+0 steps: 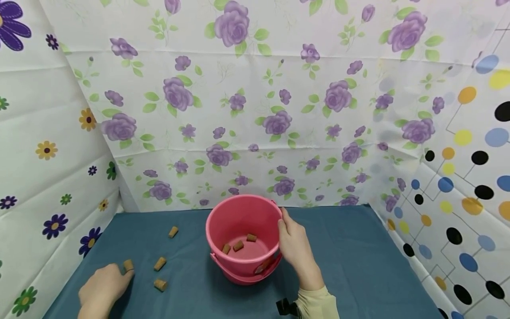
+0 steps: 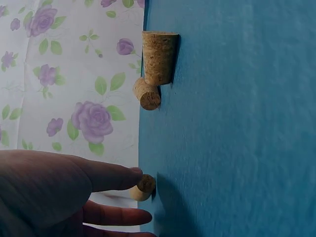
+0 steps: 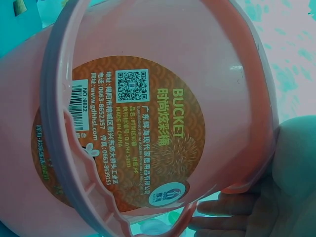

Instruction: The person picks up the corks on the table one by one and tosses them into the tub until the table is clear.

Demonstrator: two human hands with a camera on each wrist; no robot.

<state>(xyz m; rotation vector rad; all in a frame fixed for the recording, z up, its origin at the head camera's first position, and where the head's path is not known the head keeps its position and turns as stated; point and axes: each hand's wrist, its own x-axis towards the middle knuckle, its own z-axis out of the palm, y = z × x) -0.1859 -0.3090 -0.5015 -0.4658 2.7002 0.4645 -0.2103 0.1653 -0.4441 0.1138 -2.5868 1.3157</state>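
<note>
A pink bucket (image 1: 243,266) stands tilted toward me on the blue-green cloth, three corks (image 1: 238,246) visible inside. My right hand (image 1: 295,241) grips its right rim, thumb along the rim and fingers down the outer wall. Over at the left, my left hand (image 1: 103,285) is low above the cloth beside a cork (image 1: 128,265). In the left wrist view this hand (image 2: 54,192) has its thumb and fingers extended and apart, a cork (image 2: 143,188) showing between them. The thumb tip overlaps that cork; whether it touches is unclear.
Three more corks lie loose between hand and bucket: one toward the back (image 1: 173,231), one in the middle (image 1: 160,264), one nearer (image 1: 160,285). The bucket's handle (image 3: 57,98) hangs down in front of its round label (image 3: 163,163). Patterned sheets enclose the cloth-covered surface (image 1: 358,274).
</note>
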